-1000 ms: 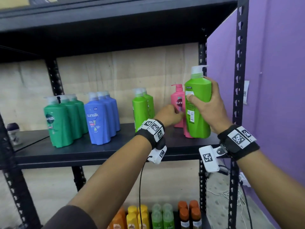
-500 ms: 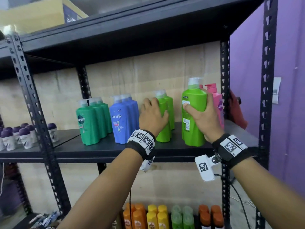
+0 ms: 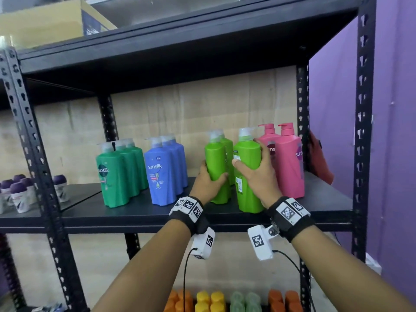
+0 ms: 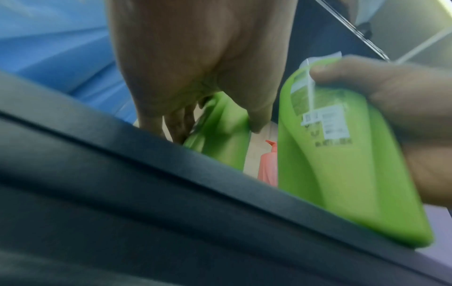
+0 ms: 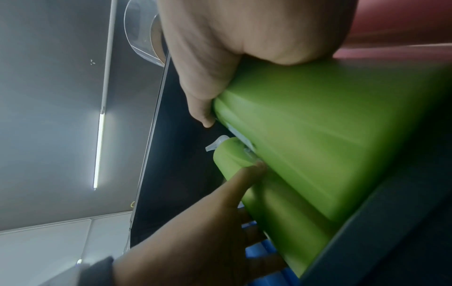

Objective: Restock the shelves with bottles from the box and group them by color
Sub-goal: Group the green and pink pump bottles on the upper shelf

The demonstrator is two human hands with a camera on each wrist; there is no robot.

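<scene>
On the black shelf (image 3: 157,212) stand dark green bottles (image 3: 119,172), blue bottles (image 3: 164,170), a row of lime green bottles (image 3: 216,158) and pink bottles (image 3: 288,161). My left hand (image 3: 207,183) grips the front lime bottle (image 4: 225,135) low on its body. My right hand (image 3: 258,176) grips another lime green bottle (image 3: 247,188) just right of that row, thumb across its back label, base near the shelf's front edge. In the right wrist view the held bottle (image 5: 330,135) nearly touches the row's bottle (image 5: 269,193).
Small purple-capped roll-ons (image 3: 20,192) fill the shelf bay to the left. A cardboard box (image 3: 45,21) sits on the top shelf. Orange, yellow and pale green bottles (image 3: 209,300) line the shelf below. A red object (image 3: 319,161) leans behind the right post, beside the purple wall (image 3: 394,131).
My right hand has carried the lime bottle left, away from the pink bottles and up beside the lime row. My left hand went from the pink bottles to the front lime bottle, then slid lower.
</scene>
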